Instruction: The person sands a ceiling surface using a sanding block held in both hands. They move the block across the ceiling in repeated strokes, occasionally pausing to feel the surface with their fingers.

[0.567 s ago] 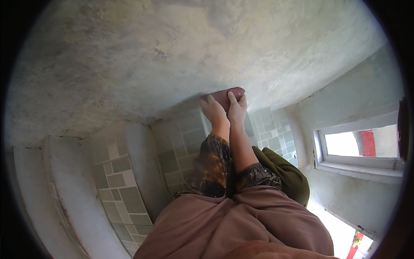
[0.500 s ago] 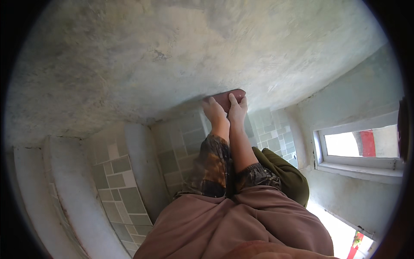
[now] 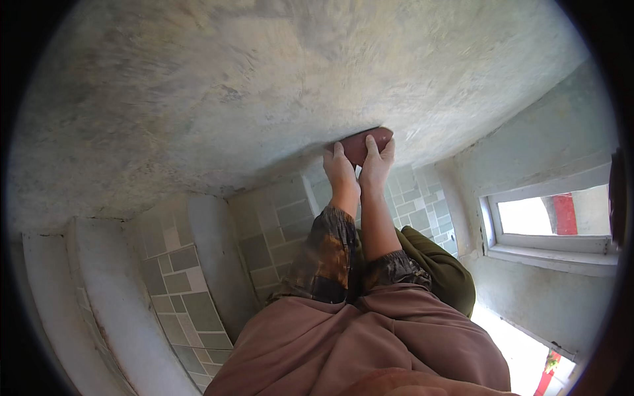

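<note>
Both my hands press a flat reddish-brown sheet of sandpaper (image 3: 358,146) against a mottled grey-white plastered surface (image 3: 277,79). My left hand (image 3: 341,171) is closed on its left part, thumb lying over the near face. My right hand (image 3: 377,165) grips the right part the same way, slightly farther out. The two wrists are close together, and pale dust covers the fingers. Whatever lies behind the sheet is hidden.
Grey-green tiles (image 3: 203,310) and pale raised bands (image 3: 125,290) lie on the left. A white-framed window (image 3: 551,223) is at the right, with a bright opening (image 3: 512,336) below it. Dark green cloth (image 3: 439,270) bulges beside my right forearm.
Both hands have slid a short way right and slightly farther out along the plastered surface, carrying the sandpaper with them. My grip looks the same.
</note>
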Available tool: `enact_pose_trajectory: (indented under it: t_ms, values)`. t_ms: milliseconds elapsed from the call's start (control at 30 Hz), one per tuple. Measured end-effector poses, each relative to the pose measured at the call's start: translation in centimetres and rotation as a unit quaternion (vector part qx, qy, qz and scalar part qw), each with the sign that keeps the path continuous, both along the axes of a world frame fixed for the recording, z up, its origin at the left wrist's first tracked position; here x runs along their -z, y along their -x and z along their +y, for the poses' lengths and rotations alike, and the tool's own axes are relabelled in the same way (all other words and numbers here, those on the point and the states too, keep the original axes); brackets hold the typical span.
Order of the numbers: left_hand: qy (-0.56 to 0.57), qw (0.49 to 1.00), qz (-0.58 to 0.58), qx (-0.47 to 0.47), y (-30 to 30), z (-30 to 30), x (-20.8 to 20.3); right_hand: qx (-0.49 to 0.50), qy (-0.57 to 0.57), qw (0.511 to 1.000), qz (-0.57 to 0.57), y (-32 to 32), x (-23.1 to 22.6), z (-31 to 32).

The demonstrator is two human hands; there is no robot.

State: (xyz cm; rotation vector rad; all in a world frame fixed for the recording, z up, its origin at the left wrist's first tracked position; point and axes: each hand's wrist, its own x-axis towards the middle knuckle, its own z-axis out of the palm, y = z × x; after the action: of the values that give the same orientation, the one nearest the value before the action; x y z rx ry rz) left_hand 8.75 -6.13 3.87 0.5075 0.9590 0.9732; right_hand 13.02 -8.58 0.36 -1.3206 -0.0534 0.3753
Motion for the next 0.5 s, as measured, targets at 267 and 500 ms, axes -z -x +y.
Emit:
enact_pose_trajectory:
  t_ms: [267,500]
  values:
    - [-0.014,0.998,0.054,0.03,-0.5,-1.0,-1.7,0.001,-0.037,0.998,0.047,-1.1,-0.5,0.0]
    - [-0.038,0.998,0.049,0.024,-0.5,-0.6,-0.1,-0.018,-0.009,0.999,0.034,-1.1,0.9,-0.2]
